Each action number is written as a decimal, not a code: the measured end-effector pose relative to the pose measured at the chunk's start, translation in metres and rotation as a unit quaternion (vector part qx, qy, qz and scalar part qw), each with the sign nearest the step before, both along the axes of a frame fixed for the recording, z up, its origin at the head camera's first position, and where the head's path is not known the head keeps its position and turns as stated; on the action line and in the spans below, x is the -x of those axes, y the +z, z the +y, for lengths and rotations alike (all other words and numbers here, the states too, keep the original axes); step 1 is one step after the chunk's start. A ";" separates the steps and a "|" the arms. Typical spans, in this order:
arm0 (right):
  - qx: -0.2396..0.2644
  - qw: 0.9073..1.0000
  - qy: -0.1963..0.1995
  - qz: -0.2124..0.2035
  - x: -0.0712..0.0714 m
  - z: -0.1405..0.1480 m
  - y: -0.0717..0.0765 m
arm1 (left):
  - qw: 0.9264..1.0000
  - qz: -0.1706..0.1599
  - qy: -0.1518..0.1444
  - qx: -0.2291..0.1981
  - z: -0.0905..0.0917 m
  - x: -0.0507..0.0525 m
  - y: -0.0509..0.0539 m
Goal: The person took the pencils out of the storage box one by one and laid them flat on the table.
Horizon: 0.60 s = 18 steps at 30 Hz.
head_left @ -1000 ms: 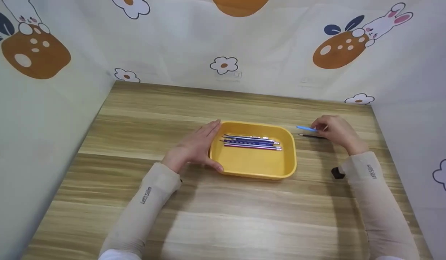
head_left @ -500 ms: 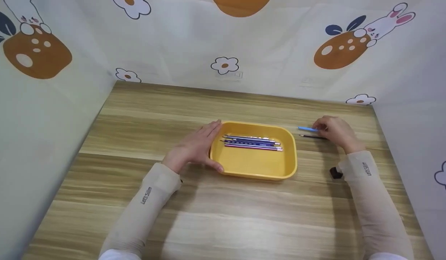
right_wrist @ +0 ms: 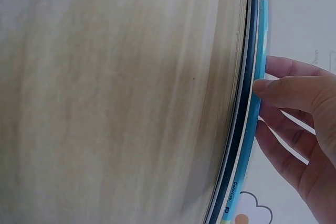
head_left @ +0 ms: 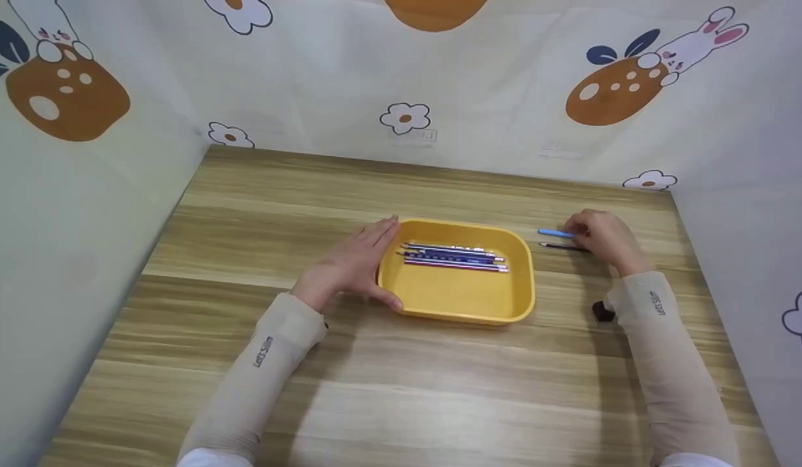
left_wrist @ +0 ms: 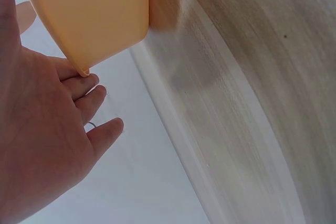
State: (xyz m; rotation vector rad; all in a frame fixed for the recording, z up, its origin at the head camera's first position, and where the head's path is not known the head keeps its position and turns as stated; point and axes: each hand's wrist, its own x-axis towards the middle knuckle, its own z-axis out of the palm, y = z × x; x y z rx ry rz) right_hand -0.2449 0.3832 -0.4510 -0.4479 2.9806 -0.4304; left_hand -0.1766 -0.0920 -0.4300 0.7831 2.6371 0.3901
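My left hand (head_left: 352, 263) rests against the left end of a yellow plastic tray (head_left: 459, 312), its fingers near the far corner and its thumb at the near one. The left wrist view has its loosely extended fingers touching the tray rim (left_wrist: 84, 72). Several pencils (head_left: 453, 257) lie side by side in the tray. To the right, my right hand (head_left: 605, 237) pinches a light blue pencil (right_wrist: 251, 121) between thumb and fingers. Just beside it, a dark pencil (head_left: 563, 247) lies on the table, partly covered by the hand in the head view.
The wood-grain table (head_left: 401, 395) meets patterned cloth walls (head_left: 310, 84) at the back and sides. A small black block (head_left: 603, 311) shows beside the right cuff. The table's right edge runs close beyond the right hand.
My right forearm has swung slightly inward, while the hand and the light blue pencil have hardly shifted. The left hand and the tray stay in place.
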 end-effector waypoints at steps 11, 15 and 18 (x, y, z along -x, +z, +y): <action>0.004 1.000 0.002 0.001 0.001 0.000 -0.005 | 1.000 -0.002 0.006 0.005 0.000 -0.001 0.000; 0.005 1.000 0.003 0.003 0.001 0.001 -0.006 | 1.000 -0.002 0.006 0.007 0.000 0.000 -0.001; 0.008 1.000 0.003 0.003 0.002 0.001 -0.006 | 1.000 -0.003 0.006 0.005 0.000 0.000 0.000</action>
